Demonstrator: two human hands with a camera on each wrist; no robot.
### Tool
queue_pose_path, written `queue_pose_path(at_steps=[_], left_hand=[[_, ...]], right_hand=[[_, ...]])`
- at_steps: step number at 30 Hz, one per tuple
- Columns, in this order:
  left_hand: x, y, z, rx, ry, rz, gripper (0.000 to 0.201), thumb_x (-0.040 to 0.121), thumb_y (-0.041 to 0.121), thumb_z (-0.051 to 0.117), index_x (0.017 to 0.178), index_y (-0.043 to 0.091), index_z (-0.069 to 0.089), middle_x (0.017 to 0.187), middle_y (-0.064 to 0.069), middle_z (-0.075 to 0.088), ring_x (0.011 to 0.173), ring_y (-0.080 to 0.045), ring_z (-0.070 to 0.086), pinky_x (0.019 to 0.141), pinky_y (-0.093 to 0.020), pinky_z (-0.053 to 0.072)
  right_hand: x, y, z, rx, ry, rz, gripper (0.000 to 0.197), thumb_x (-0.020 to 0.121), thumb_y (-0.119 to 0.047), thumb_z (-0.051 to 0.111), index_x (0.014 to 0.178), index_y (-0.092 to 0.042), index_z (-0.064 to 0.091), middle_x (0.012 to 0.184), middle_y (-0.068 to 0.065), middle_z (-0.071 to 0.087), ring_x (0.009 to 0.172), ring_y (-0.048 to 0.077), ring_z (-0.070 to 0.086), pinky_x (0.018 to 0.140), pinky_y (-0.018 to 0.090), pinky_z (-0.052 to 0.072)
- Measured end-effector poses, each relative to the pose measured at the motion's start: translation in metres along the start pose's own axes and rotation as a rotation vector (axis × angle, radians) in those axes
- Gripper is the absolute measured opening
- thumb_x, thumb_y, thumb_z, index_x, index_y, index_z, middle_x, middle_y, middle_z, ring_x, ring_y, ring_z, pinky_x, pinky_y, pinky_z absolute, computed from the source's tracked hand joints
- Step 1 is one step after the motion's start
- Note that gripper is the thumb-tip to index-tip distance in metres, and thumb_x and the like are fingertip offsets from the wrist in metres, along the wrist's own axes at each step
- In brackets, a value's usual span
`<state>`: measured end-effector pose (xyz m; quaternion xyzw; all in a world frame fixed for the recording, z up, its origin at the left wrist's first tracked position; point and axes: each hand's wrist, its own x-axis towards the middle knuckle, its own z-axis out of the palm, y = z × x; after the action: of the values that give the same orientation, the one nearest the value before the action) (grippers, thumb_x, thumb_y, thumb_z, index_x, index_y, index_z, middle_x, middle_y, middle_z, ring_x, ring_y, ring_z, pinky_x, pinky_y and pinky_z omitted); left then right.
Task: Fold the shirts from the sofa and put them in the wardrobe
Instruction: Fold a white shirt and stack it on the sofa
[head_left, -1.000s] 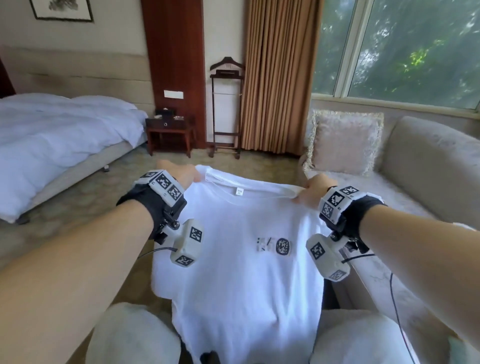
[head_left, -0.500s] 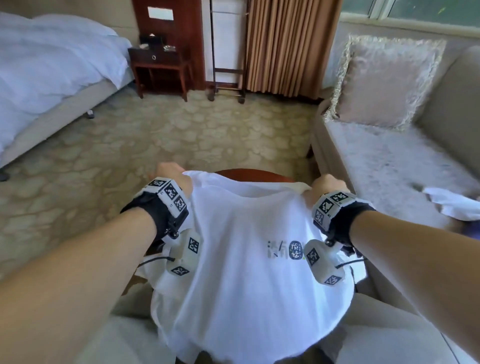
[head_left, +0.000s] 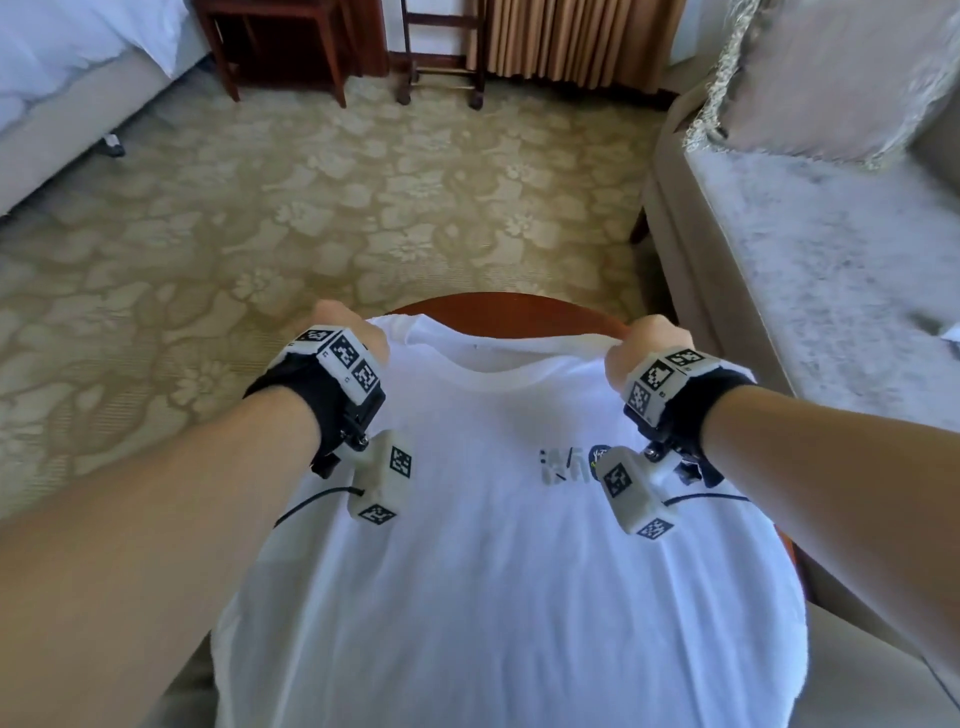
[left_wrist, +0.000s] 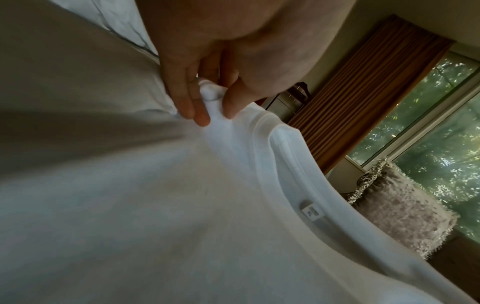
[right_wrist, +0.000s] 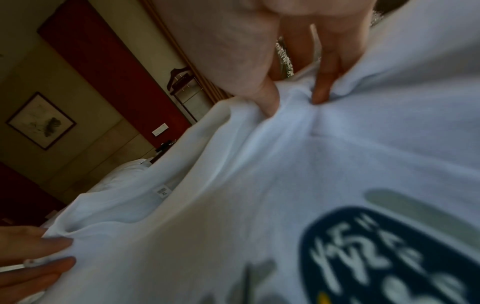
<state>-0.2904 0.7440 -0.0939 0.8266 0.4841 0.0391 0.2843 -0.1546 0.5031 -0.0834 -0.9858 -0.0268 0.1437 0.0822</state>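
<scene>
A white T-shirt (head_left: 493, 561) with a dark round logo (right_wrist: 384, 253) on the chest lies front up across a round reddish-brown table (head_left: 514, 312). Its collar points away from me and its lower part drapes over the near edge. My left hand (head_left: 345, 332) pinches the shirt's left shoulder (left_wrist: 213, 107) between thumb and fingers. On the other side of the collar my right hand (head_left: 641, 345) pinches the right shoulder (right_wrist: 296, 102). A size label (left_wrist: 310, 212) shows inside the neckline.
A pale sofa (head_left: 810, 249) with a fringed cushion (head_left: 831, 73) stands to the right of the table. A bed (head_left: 67, 67) is at the far left, with a dark nightstand (head_left: 280, 41) and a wooden valet stand (head_left: 441, 52) along the far wall. Patterned carpet (head_left: 311, 197) lies between.
The shirt came down from being held up in the air and now lies spread over the round table. Both hands moved down and forward, still pinching the shoulders. My view tilted downward.
</scene>
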Motion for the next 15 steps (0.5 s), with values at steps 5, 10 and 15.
queue_pose_path(at_steps=[5,10,15], left_hand=[[0.0,0.006,0.018,-0.166,0.002,0.017,0.061,0.073,0.027,0.071,0.125,0.011,0.046,0.121,-0.009,0.054,0.104,-0.033,0.058,0.08,-0.041,0.051],[-0.042,0.025,0.035,-0.172,0.097,0.233,0.071,0.073,0.005,0.072,0.135,0.016,0.039,0.137,-0.005,0.039,0.125,-0.027,0.043,0.091,-0.03,0.038],[-0.081,0.046,0.048,0.089,-0.287,0.292,0.056,0.075,0.031,0.079,0.124,0.02,0.055,0.129,-0.003,0.049,0.12,-0.024,0.049,0.092,-0.031,0.046]], right_hand=[[0.005,-0.007,0.007,0.036,0.087,-0.097,0.053,0.086,-0.032,0.058,0.13,-0.013,0.038,0.134,0.01,0.036,0.118,0.035,0.046,0.103,0.047,0.038],[-0.025,0.006,0.01,-0.011,0.185,-0.271,0.06,0.078,-0.03,0.062,0.132,-0.02,0.038,0.138,0.006,0.03,0.127,0.028,0.03,0.108,0.039,0.024],[-0.053,0.025,0.015,0.041,-0.122,-0.367,0.043,0.088,-0.027,0.054,0.13,-0.021,0.048,0.127,0.004,0.041,0.121,0.024,0.037,0.097,0.039,0.044]])
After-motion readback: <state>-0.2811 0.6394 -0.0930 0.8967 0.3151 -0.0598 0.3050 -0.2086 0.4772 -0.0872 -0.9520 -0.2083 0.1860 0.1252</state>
